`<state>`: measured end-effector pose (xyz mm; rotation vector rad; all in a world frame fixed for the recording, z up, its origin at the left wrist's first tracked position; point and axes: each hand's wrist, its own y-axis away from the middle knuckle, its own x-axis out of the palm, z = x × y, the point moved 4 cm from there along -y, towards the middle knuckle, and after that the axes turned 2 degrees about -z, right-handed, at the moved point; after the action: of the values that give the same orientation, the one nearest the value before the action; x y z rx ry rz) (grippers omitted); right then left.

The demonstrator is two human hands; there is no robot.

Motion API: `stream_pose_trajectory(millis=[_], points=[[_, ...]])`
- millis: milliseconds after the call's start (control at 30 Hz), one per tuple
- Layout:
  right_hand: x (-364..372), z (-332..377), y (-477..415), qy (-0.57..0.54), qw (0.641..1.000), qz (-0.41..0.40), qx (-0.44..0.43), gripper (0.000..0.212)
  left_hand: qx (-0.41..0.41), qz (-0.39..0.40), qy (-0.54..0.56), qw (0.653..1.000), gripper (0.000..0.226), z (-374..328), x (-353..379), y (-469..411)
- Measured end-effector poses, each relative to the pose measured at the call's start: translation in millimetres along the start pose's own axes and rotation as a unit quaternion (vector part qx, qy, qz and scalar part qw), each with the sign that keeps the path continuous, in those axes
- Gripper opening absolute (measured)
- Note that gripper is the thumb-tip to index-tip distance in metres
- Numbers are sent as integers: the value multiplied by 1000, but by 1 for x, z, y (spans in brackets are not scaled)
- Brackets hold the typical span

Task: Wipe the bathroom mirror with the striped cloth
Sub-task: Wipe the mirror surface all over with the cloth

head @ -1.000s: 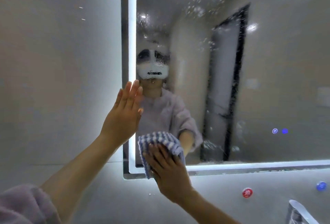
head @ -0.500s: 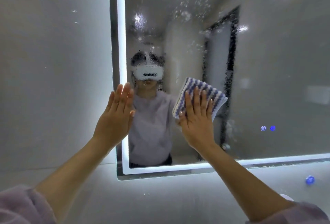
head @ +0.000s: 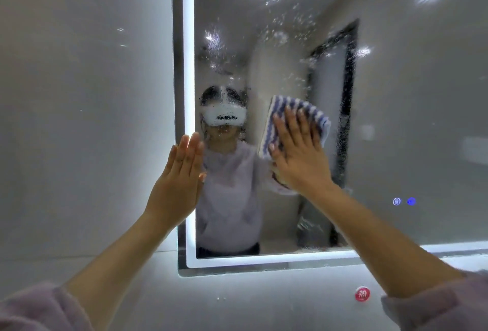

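The bathroom mirror fills the upper right, edged by a lit white strip, with water droplets scattered over its upper middle. My right hand lies flat on the folded blue-and-white striped cloth and presses it against the glass at mid height. My left hand rests flat, fingers together, on the mirror's left edge, holding nothing. The lower part of the cloth is hidden under my right palm.
Grey tiled wall lies left of and below the mirror. Two small lit touch icons glow low on the glass at right. A round red sticker sits on the wall under the mirror's bottom edge.
My right hand swept the cloth from the mirror's bottom left corner up and rightward to mid height, then stayed about there. My left hand has kept its place on the left edge.
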<state>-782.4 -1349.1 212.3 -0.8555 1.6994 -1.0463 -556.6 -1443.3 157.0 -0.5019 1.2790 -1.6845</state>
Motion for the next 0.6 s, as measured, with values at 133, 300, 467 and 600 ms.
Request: stream_pose_trajectory(millis=[133,300,467,600], points=[[-4,7,-21,-13,998,-11,53,70,-8,10,1,1000,55,0,2,0],[6,47,34,-24,994,22,-107,59,-14,14,-5,1000,55,-1,1,-1],[11,43,40,28,974,30,-223,58,-9,22,-20,1000,57,0,0,-1],[-15,28,-44,-4,996,-9,-93,63,-15,15,-23,1000,56,-1,-2,-1]])
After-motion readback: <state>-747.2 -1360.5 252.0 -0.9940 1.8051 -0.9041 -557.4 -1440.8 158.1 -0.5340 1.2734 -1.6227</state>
